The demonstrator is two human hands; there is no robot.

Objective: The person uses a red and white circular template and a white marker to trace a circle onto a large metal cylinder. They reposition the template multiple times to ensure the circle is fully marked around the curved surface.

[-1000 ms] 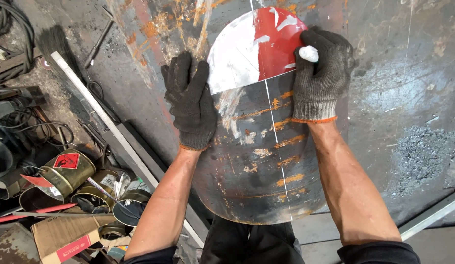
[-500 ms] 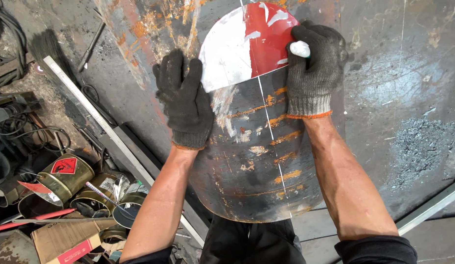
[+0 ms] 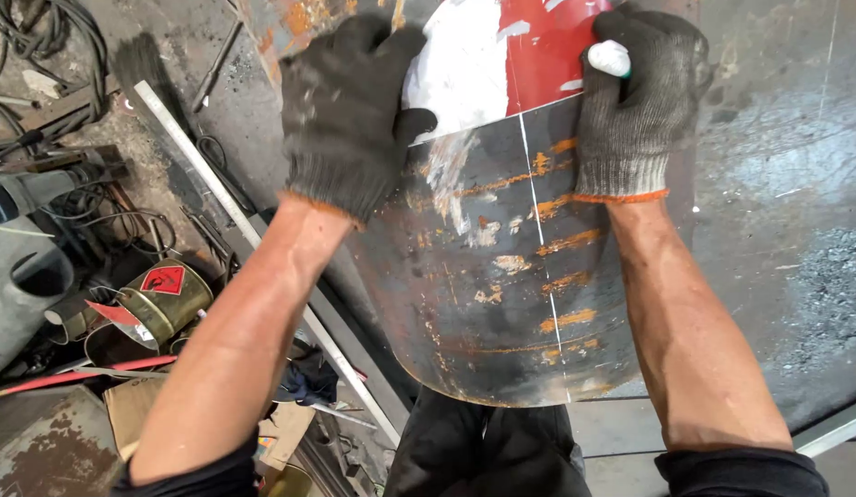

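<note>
Item: rounded steel plate (image 3: 502,285), rust-streaked, lying on the bench (image 3: 778,212), both my gloved hands on it.

My left hand (image 3: 350,115) lay flat, fingers spread, on its red-and-white painted patch (image 3: 502,64). My right hand (image 3: 640,106) clenched a white chalk stub (image 3: 610,58), mostly hidden. Plate's top cut off by the frame; cans (image 3: 161,299) lay below left.
</note>
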